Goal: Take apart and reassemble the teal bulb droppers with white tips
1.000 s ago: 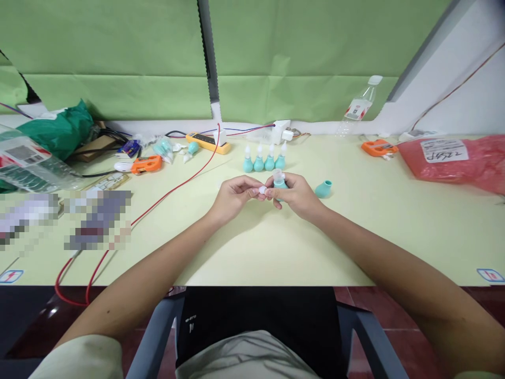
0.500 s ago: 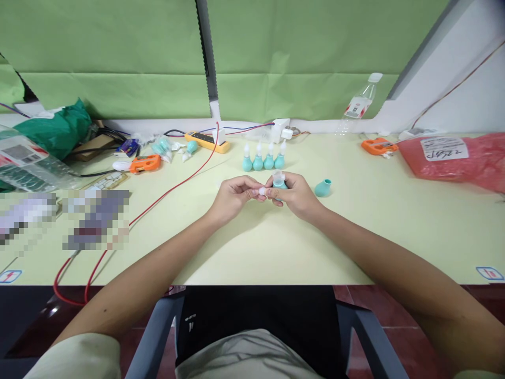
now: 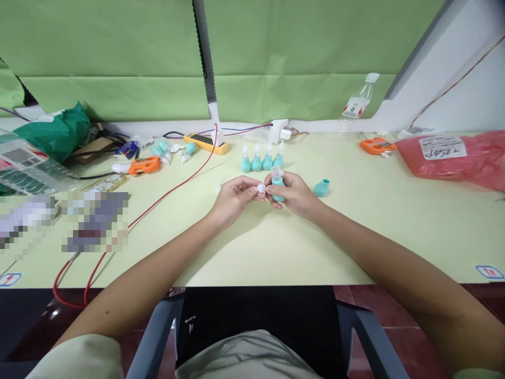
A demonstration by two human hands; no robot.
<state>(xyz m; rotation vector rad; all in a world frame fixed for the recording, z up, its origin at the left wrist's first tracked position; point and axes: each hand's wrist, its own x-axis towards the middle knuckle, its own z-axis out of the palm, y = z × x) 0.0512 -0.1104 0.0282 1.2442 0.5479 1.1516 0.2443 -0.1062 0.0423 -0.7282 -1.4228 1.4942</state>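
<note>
My left hand [image 3: 236,201] pinches a small whitish translucent plastic tip [image 3: 261,188] between thumb and fingers. In my right hand [image 3: 296,193] is a teal squeeze bulb [image 3: 278,190] with a clear plastic collar [image 3: 276,172] on top, held upright. My right thumb and fingertips come up against the small tip, so both hands meet there. Just behind the hands, several finished-looking teal bulbs with white pointed nozzles [image 3: 256,162] stand in a row. To the right of my right hand, a teal bulb [image 3: 322,188] without a nozzle lies tilted, its mouth showing.
A red cable [image 3: 173,184] crosses the table on the left. Behind are a yellow multimeter-like device [image 3: 205,143], bagged teal parts [image 3: 161,148] and an orange-handled tool [image 3: 144,166]. On the right lie another orange tool [image 3: 377,146], a red plastic bag [image 3: 453,160] and a clear bottle [image 3: 360,102].
The teal bulb in my right hand is more upright and shows more of its body. The small tip has turned slightly between my fingers. The hands stay nearly in place.
</note>
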